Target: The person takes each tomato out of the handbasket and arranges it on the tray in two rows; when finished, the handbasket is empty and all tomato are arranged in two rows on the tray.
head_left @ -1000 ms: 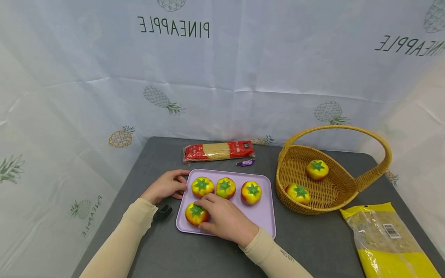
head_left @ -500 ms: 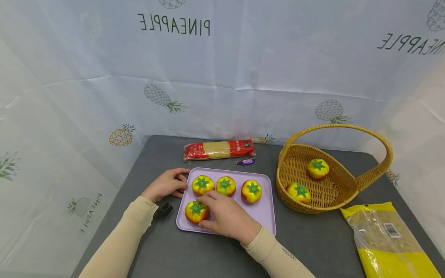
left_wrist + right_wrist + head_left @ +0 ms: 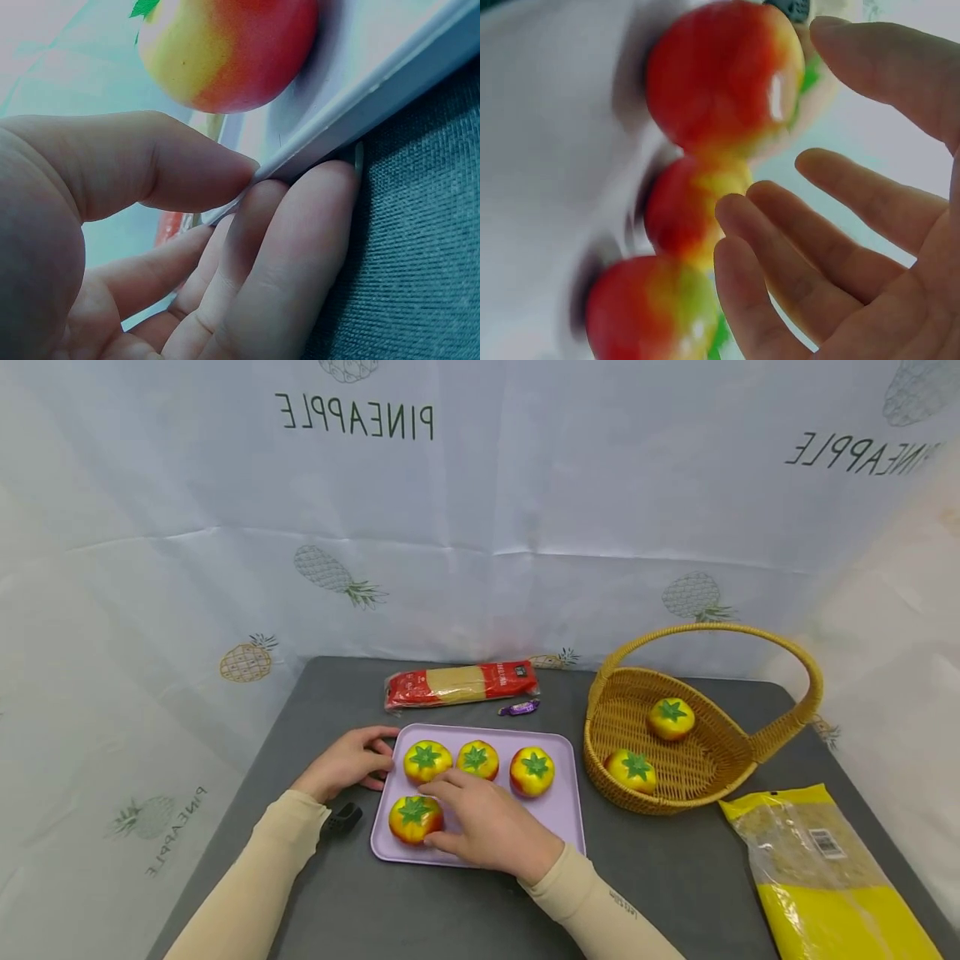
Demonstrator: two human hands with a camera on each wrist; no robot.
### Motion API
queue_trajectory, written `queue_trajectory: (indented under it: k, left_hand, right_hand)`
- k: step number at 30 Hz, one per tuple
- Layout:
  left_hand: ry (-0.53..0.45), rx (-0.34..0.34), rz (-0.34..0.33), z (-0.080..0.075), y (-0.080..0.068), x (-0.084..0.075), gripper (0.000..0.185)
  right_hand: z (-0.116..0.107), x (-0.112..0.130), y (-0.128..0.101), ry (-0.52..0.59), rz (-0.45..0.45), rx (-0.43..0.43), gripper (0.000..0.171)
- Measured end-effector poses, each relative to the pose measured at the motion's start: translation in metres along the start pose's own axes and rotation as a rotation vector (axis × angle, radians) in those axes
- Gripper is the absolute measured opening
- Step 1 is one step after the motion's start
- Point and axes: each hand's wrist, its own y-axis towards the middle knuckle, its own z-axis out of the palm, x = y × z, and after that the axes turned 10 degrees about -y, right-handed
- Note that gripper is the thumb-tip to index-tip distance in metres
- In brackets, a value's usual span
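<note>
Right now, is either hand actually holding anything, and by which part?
The left hand pinches the purple tray by its left rim. The right hand holds nothing, open beside the front tomato.

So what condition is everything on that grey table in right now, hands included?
Lilac plastic tray: flat on the table, holds four toy tomatoes.
Front-left toy tomato: upright, beside the right hand.
Right hand: fingers relaxed, holding nothing.
Left hand: pinches the tray's edge.
Woven wicker basket: upright, holds two tomatoes.
Red spaghetti packet: lying flat, sealed.
</note>
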Motion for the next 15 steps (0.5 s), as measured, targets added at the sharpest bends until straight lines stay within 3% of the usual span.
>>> queue_trajectory:
  k: [6, 15]
  left_hand:
    - [-0.012, 0.014, -0.002, -0.003, -0.003, 0.003, 0.067]
    - [0.025, 0.004, 0.001, 0.0, -0.003, 0.0, 0.068]
  right_hand:
    - [-0.029, -0.022, -0.023, 0.02, 0.043, -0.021, 0.056]
    - [-0.084, -0.086, -0.084, -0.089, 0.205, -0.111, 0.055]
